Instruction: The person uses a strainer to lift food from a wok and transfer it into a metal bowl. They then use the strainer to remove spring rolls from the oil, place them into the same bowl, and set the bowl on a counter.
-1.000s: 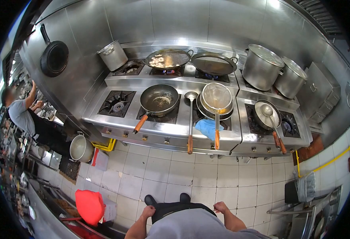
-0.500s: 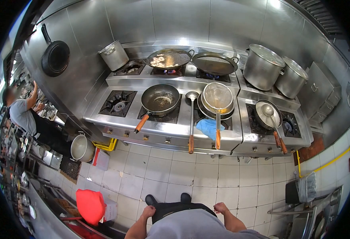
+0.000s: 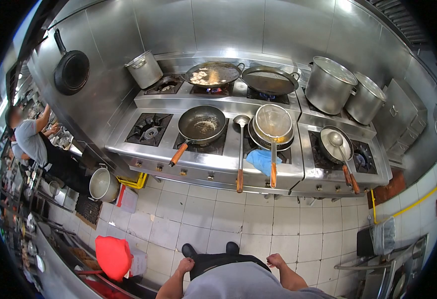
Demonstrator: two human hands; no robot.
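Note:
My left hand (image 3: 185, 264) hangs beside my left thigh, its fingers curled in, with nothing visible in it. On the other side, my right hand (image 3: 276, 260) is loosely closed near my right hip, and no object shows in it. Both hands are well away from the stove (image 3: 206, 162). On its front burners are a frying pan (image 3: 202, 123) with a wooden handle, a long ladle (image 3: 241, 149), a strainer (image 3: 273, 121) over a bowl, and a blue cloth (image 3: 262, 160). Food pieces sit in oil in the rear left wok (image 3: 212, 74); another wok (image 3: 269, 80) stands beside it.
Large stockpots (image 3: 330, 84) stand at the back right. A pan with a ladle (image 3: 336, 142) rests at front right. A person (image 3: 36, 142) works at left, near a floor-level pot (image 3: 104, 184). A red-covered item (image 3: 114, 257) and a bin (image 3: 383, 235) flank the tiled floor (image 3: 213, 214).
The view has shifted very slightly. At left, the other person's arms have moved a little, and part of another person shows behind. My hands stay where they were.

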